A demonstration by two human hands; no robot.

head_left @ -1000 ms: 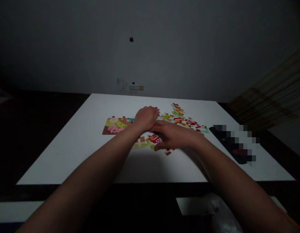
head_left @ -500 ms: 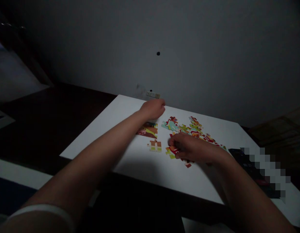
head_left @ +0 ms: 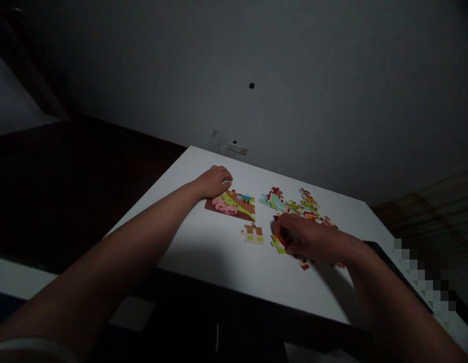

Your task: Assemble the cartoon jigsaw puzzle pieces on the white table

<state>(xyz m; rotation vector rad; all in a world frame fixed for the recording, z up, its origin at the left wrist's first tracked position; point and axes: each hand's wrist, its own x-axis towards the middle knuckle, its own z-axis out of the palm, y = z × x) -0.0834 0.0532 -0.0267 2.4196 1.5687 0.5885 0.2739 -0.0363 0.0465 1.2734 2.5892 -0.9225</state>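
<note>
My left hand (head_left: 215,180) rests with curled fingers on the white table (head_left: 219,252), touching the far left edge of a joined block of puzzle pieces (head_left: 231,204). My right hand (head_left: 307,238) lies over a red and yellow piece (head_left: 278,244), its fingers pinched together on it. A small brown and green joined pair (head_left: 252,234) lies alone between the two hands. Several loose coloured pieces (head_left: 294,204) are scattered beyond my right hand.
A dark flat object (head_left: 398,272), partly blurred out, lies at the table's right edge. A wall with a small socket plate (head_left: 237,148) rises behind the table. Dark floor lies to the left, and the room is dim.
The view has swung left. My left hand came down from above the table onto the edge of the joined block. My right hand stayed on the piece near the loose pile.
</note>
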